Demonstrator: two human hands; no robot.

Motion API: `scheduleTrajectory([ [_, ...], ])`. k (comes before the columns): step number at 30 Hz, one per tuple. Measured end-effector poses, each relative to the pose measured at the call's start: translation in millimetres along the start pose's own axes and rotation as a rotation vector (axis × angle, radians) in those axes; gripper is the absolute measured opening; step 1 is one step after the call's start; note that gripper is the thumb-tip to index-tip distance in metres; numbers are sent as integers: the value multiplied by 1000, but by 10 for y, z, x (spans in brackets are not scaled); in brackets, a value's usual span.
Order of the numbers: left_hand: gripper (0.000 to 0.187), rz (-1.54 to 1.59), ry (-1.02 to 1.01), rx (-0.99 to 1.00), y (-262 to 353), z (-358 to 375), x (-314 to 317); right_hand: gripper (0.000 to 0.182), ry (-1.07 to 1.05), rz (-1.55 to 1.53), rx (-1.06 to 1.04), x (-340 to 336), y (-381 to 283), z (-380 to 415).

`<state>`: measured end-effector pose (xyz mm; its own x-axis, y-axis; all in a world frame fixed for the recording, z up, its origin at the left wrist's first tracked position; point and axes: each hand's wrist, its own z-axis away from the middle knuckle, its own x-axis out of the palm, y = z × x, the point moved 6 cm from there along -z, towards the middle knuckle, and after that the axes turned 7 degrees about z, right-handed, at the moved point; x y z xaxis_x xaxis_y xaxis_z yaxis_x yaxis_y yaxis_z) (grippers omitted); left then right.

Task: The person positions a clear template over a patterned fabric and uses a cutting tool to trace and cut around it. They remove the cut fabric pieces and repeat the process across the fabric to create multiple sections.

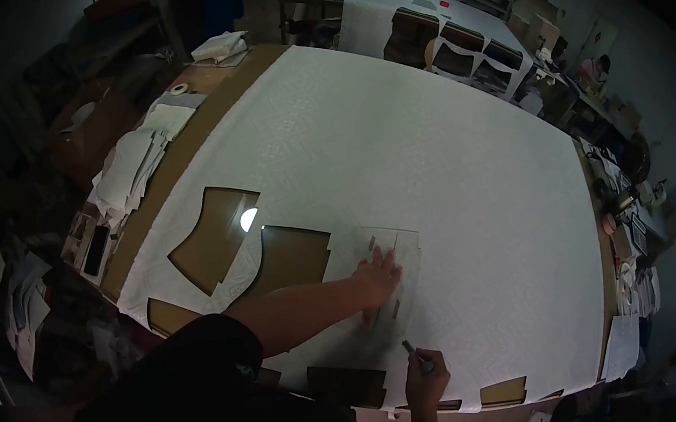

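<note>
My left hand (380, 274) lies with fingers spread on a pale, see-through pattern template (407, 250), which rests on white patterned fabric (489, 231). In my right hand (426, 383) is a marker pen (419, 357), its tip pointing up and left near the template's lower right side. Left of the template, a cut-out (298, 253) in the fabric shows the brown tabletop. Another cut-out (216, 229) lies farther left. My left forearm covers part of the nearer cut-out.
Folded cloth and cut pieces (130, 167) line the table's left edge, with a dark phone (96, 251) below them. Tools and papers (627, 223) crowd the right edge. A second table (433, 6) with white fabric stands behind. A person (596, 68) is at the far right.
</note>
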<state>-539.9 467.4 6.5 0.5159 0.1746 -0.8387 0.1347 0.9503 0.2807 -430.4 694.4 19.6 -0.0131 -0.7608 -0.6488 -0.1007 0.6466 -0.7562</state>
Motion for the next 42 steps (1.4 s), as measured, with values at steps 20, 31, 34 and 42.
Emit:
scheduleTrajectory([
  [20,149,-111,-13,34,-7,11,-21,16,88,59,159,127,-149,-71],
  [31,151,-122,-25,29,-6,11,-24,15,158,178,141,157,-208,-227],
  [34,151,-121,-25,26,-7,4,-21,15,154,166,153,165,-209,-260],
  [42,150,-108,-19,21,7,11,-25,16,185,163,175,231,-174,-150],
])
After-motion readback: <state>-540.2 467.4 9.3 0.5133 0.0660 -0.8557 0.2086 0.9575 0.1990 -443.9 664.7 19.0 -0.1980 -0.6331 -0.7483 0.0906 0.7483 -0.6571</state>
